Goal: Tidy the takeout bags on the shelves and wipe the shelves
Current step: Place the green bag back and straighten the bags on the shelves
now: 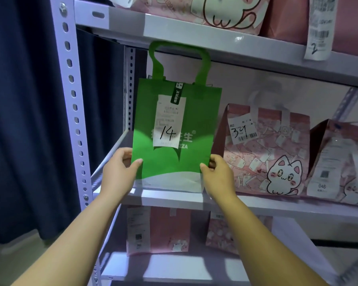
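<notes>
Starting up close, the green bag (175, 129) is pinched at both lower side edges, left hand (117, 170) on one, right hand (219, 174) on the other. It's held upright at the left end of the middle shelf (277, 205), with a receipt (168, 122) marked 14 stuck on front. A pink cat bag (265, 153) is parked just beside it.

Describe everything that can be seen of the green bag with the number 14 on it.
The green bag looks like non-woven fabric, flat and upright, its loop handles standing up. A white receipt with a handwritten 14 hangs on its front under a dark tag, over white lettering. Its bottom is white. It stands at the left end of the middle shelf, beside a pink cat bag. The left hand and right hand pinch its lower side edges.
</notes>
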